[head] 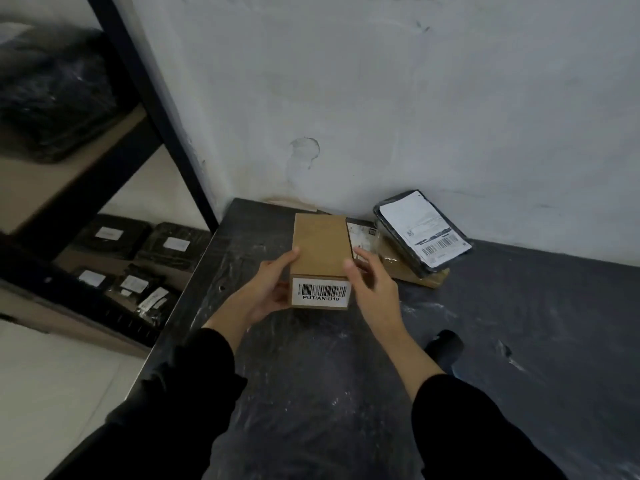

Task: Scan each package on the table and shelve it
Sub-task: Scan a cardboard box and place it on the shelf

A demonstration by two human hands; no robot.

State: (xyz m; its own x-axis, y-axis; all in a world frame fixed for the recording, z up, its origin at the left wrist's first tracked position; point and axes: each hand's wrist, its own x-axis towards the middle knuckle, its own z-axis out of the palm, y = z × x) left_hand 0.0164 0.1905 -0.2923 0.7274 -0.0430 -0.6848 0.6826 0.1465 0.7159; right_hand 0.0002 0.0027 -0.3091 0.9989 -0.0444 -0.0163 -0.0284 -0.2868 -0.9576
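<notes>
Gripping the box at its edge is the left hand.

Brown cardboard box: closed, white barcode label reading PUTIAN-U18 on its near end, gripped by the left hand over the dark tabletop | black mailer bag: white shipping label facing up, tilted, resting on a flat brown parcel near the wall

The flat parcel is largely hidden by the brown box and the black mailer. Labels on the shelved bags cannot be read. The blurred upper-shelf bundle is cut by the left edge.
</notes>
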